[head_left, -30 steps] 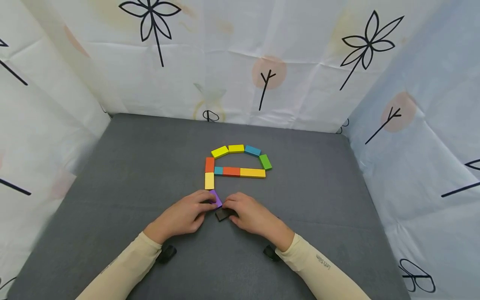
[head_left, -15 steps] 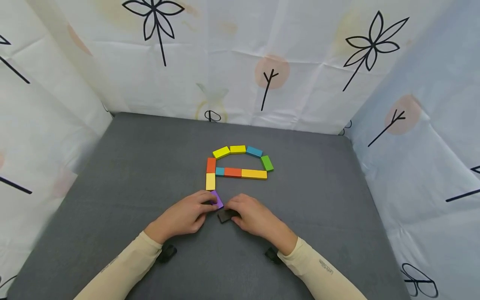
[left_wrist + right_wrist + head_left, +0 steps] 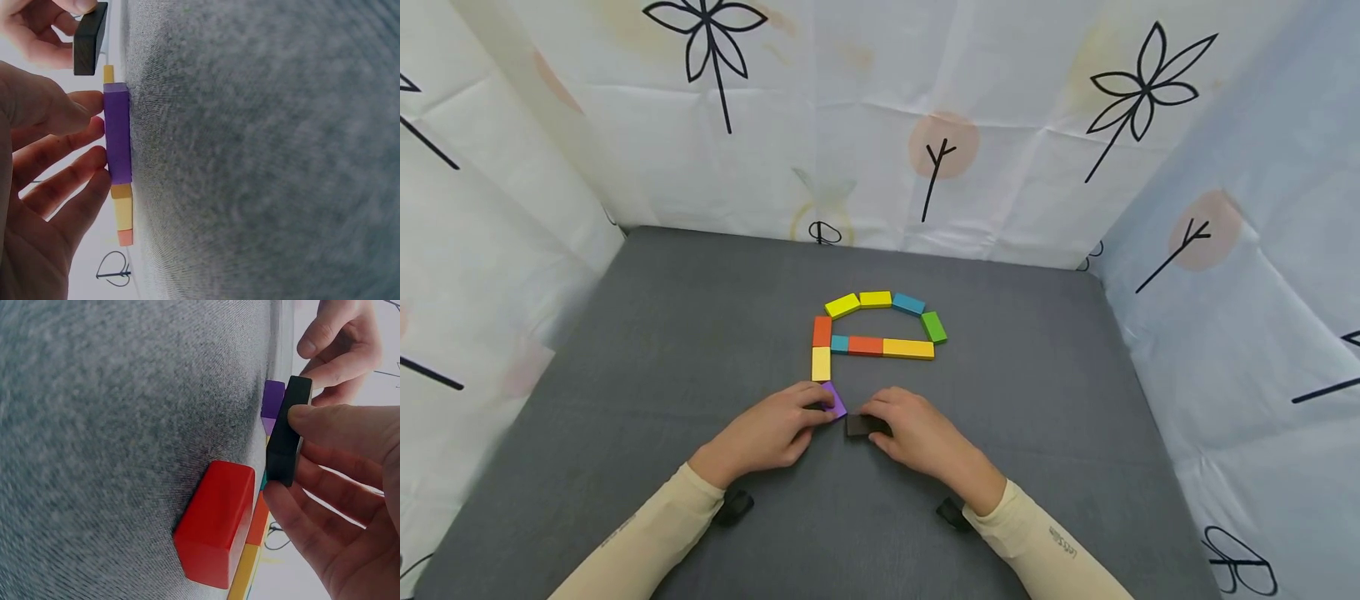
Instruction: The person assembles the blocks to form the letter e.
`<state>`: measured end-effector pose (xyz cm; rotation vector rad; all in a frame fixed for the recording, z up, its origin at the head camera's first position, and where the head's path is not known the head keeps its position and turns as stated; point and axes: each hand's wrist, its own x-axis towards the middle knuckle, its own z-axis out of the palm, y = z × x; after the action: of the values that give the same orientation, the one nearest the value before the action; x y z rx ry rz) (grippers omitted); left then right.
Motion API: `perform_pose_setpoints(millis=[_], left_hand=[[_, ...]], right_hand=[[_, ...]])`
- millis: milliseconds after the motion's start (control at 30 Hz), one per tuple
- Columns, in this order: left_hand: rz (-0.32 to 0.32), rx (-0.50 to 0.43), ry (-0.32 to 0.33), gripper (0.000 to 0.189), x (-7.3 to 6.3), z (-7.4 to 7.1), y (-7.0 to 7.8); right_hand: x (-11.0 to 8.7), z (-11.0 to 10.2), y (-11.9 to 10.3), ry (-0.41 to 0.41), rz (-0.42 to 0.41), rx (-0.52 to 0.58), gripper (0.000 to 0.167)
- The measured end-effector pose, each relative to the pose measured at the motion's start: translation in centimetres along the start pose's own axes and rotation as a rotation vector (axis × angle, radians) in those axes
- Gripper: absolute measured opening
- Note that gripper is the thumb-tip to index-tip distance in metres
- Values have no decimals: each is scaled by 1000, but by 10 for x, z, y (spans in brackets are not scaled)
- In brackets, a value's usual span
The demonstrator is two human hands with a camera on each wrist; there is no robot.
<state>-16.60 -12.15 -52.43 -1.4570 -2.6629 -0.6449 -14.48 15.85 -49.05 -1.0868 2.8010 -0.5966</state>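
Note:
My left hand (image 3: 777,427) rests its fingertips on a purple block (image 3: 117,134), which lies slanted below a pale yellow block (image 3: 822,364). My right hand (image 3: 917,429) pinches a black block (image 3: 289,434) between thumb and fingers. In the left wrist view the black block hangs slightly above the cloth. From the head it appears just right of the purple block's lower end; whether they touch I cannot tell. A red block (image 3: 215,525) lies on the cloth near my right hand in the right wrist view; from the head it is out of sight.
Farther back, orange-red (image 3: 822,332), yellow (image 3: 876,299), blue (image 3: 908,303) and green (image 3: 934,327) blocks form a loop, with a straight row (image 3: 866,345) along its near side. Grey cloth (image 3: 700,317) covers the table. Patterned white curtains (image 3: 865,167) enclose the back and sides.
My right hand has shifted slightly right with the black block, which has turned from slanted to nearly level in the head view. My left hand stays at the purple block.

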Motion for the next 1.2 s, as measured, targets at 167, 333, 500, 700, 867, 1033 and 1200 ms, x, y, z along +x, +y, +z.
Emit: perform_pose_setpoints(millis=[167,333,500,700,867,1033,1200], left_hand=[[11,2,13,31,0,0,0],[30,18,35,31,1,0,1],[24,15,30,31,0,-1,2],[11,10,17,31,1,0,2],[9,8,19,30,1,0,1],[12,2,23,30,1,-1,1],[17,4,25,30,1,-1,1]], right_hand=[[1,2,1,5,16,-12,30],[1,5,1,12,13,-22,28],[1,6,0,1,14,-13,28],[2,7,1,-9,18,-16,28],[3,9,3,-17,19,-20,27],[4,10,4,-23,24,-24,27],[5,10,4,-27,25,-24,27]])
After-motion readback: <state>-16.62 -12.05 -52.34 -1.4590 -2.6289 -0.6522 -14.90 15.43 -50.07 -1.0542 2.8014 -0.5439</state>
